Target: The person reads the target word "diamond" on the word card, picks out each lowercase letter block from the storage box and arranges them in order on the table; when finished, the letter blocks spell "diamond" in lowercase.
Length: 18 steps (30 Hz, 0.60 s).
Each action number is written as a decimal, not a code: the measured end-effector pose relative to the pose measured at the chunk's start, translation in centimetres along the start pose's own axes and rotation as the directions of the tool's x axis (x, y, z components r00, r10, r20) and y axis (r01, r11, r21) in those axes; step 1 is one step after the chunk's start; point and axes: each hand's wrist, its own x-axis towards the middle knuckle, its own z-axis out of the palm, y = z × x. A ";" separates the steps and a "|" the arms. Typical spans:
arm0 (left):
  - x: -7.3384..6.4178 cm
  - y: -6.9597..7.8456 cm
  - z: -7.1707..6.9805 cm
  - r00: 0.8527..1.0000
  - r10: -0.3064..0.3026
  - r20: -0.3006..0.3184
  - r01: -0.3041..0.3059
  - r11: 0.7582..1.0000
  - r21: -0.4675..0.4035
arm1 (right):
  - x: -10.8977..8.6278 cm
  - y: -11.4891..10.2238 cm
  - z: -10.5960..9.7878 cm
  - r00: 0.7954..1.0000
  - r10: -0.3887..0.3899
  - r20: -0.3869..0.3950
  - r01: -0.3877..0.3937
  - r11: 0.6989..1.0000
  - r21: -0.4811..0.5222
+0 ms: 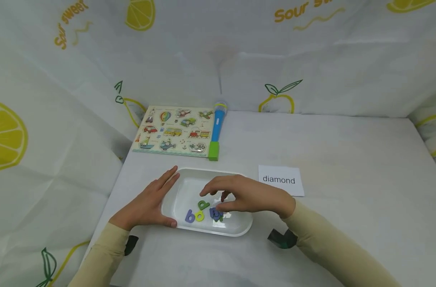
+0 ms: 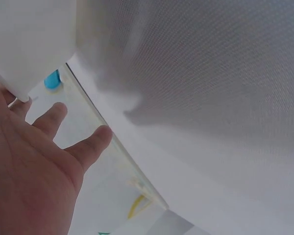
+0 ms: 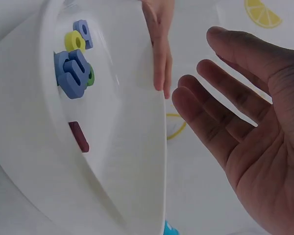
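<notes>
A white rectangular dish [image 1: 185, 185] holds several small coloured letters. My left hand [image 1: 146, 205] touches the dish's left end, its fingers stretched along the rim and its thumb at the near corner. Above the right part of the dish hovers my right hand [image 1: 243, 195], fingers loosely bent and nothing between them. Below it lie a green letter [image 1: 203, 205], a purple letter b [image 1: 190, 216], a yellow letter [image 1: 199, 216] and a pile topped by a blue letter [image 1: 214, 213]. The right wrist view also reveals a dark red piece [image 3: 78, 137], which the right hand hides from the head camera.
Right of the dish, a white card [image 1: 279, 180] reads "diamond". Behind the dish lie a vehicle picture puzzle board [image 1: 174, 131] and a blue-and-green toy microphone [image 1: 218, 125]. A lemon-print curtain [image 1: 221, 56] surrounds the white table [image 1: 340, 167].
</notes>
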 end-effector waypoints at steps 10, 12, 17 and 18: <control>-0.1 0.0 0.1 1.000 -0.015 0.011 0.015 1.000 -0.025 | 4.5 2.3 2.3 0.980 -0.016 0.199 0.034 0.996 -0.085; -0.1 0.0 0.1 1.000 -0.012 0.009 0.012 1.000 -0.025 | 5.0 2.9 2.9 0.976 -0.006 0.218 0.026 0.996 -0.087; -0.1 0.0 0.1 1.000 0.001 0.001 -0.001 1.000 -0.023 | 5.7 3.9 4.1 0.972 0.039 0.230 -0.012 0.993 -0.116; 0.0 0.1 0.1 1.000 0.003 -0.001 -0.004 1.000 -0.024 | 5.7 4.0 4.3 0.973 0.048 0.227 -0.020 0.992 -0.122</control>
